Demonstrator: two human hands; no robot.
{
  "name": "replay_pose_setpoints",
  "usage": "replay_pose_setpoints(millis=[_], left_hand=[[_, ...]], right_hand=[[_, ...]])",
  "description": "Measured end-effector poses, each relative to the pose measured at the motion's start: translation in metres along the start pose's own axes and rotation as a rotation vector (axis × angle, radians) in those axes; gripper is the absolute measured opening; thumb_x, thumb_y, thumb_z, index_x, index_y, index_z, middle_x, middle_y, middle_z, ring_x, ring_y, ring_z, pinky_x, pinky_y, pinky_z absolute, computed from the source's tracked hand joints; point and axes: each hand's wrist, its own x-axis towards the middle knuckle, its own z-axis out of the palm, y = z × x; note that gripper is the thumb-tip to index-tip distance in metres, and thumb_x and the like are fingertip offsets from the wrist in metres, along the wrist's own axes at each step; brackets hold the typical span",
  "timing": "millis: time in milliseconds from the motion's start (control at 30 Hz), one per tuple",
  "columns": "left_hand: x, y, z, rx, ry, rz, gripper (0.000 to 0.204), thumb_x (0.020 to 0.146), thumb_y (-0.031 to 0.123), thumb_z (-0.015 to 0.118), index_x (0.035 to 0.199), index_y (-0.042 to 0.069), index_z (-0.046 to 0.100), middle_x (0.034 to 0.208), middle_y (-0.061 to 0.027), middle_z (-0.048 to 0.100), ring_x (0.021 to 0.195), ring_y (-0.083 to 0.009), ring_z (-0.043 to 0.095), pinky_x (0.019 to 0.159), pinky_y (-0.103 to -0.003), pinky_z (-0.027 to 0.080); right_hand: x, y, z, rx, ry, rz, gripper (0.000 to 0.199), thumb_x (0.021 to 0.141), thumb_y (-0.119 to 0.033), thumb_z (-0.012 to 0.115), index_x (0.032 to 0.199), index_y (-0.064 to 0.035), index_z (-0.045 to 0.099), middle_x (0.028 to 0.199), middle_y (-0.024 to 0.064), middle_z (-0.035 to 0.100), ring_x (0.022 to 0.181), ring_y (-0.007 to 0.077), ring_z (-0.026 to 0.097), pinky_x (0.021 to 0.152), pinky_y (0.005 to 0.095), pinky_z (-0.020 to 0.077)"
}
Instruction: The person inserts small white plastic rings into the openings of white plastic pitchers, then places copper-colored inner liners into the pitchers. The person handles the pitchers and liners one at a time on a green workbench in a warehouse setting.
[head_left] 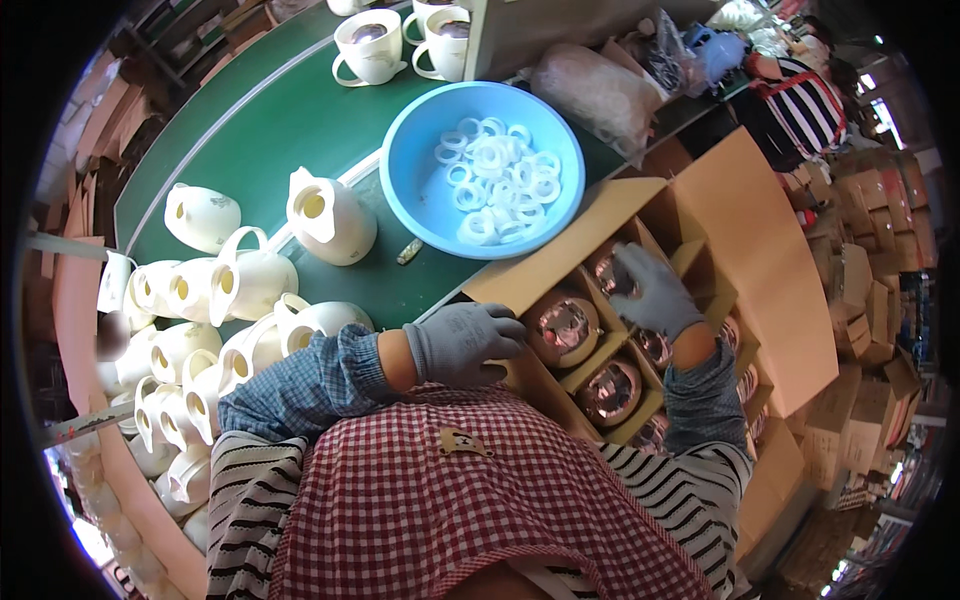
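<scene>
My left hand (462, 342), in a grey glove, rests on the near edge of an open cardboard box (560, 262) divided into cells. Each cell holds a shiny silvery glass flask liner (565, 328). My right hand (650, 291), also gloved, reaches into a cell at the box's far side and touches a liner there; whether it grips it I cannot tell. A blue basin (420, 150) holding several white rings (497, 180) stands just beyond the box.
Several cream plastic jug shells (230, 285) lie on their sides on the green belt (270, 120) at left. White mugs (370, 45) stand at the far end. A plastic bag (595, 90) lies behind the basin. Stacked cartons (860, 300) fill the right.
</scene>
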Motion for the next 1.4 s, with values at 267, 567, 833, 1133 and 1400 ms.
replay_pose_setpoints(millis=[267,567,833,1133,1400], left_hand=[[0.023,-0.030,-0.020,-0.200,-0.128,0.021,0.027,0.083,0.021,0.072,0.108,0.011,0.075,0.111,-0.0069,0.071,0.106,-0.0283,0.065,0.090,-0.040,0.054],[0.080,-0.180,-0.044,0.287,0.098,-0.625,0.037,0.082,0.020,0.069,0.118,0.014,0.069,0.118,-0.0097,0.066,0.108,-0.0314,0.063,0.087,-0.045,0.053],[0.104,-0.244,-0.006,0.570,0.012,-0.498,0.027,0.084,0.010,0.065,0.109,0.015,0.074,0.130,-0.0060,0.059,0.125,-0.0269,0.052,0.106,-0.042,0.045],[0.076,-0.196,-0.034,0.230,0.549,-0.420,0.021,0.078,0.012,0.073,0.098,0.009,0.071,0.132,-0.0118,0.064,0.120,-0.0357,0.059,0.102,-0.044,0.046],[0.044,-0.144,-0.047,-0.088,0.647,-0.452,0.024,0.076,0.011,0.074,0.099,0.005,0.071,0.131,-0.0140,0.065,0.117,-0.0351,0.062,0.099,-0.042,0.050]], right_hand=[[0.043,0.008,0.002,-0.514,-0.484,0.078,0.099,0.073,-0.024,0.079,0.157,-0.0171,0.028,0.164,0.0212,0.019,0.148,0.0483,0.023,0.119,0.0510,0.0301],[0.037,0.022,0.019,-0.366,-0.193,-0.039,0.094,0.067,-0.029,0.084,0.148,-0.0125,0.040,0.152,0.0225,0.036,0.138,0.0481,0.036,0.114,0.0502,0.0376],[0.046,0.011,-0.003,-0.381,-0.372,0.010,0.093,0.066,-0.026,0.083,0.145,-0.0071,0.041,0.150,0.0217,0.038,0.138,0.0418,0.039,0.112,0.0479,0.0388],[0.065,0.025,0.011,-0.398,-0.468,0.050,0.086,0.069,-0.026,0.081,0.140,-0.0081,0.038,0.142,0.0211,0.042,0.135,0.0430,0.041,0.110,0.0491,0.0388],[0.037,0.034,0.004,-0.308,-0.101,-0.196,0.098,0.067,-0.041,0.083,0.152,-0.0174,0.041,0.145,0.0149,0.046,0.132,0.0381,0.046,0.109,0.0448,0.0414]])
